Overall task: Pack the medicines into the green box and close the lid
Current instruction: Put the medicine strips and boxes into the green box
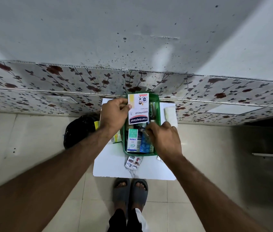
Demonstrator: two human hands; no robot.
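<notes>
So far left of the green box (124,131) there's a black bag (79,130) on the floor, out of the way. Just left of the box a couple of small cartons (116,137) sit on the white table (112,166), probably waiting their turn. The left hand (114,115) is pinched shut on the plaster pack (138,108), holding it flat over the far end of the box, I'd guess to lay it on top since the bottom's already crowded. Inside the near end are a teal carton (132,139) and a blue pill strip (144,146). The right hand (163,139) has fingers closed on something in the box, can't tell what exactly. In front of the box lies a loose pill strip (133,162), and to the right a white pad (170,114). Lid isn't visible anywhere.
</notes>
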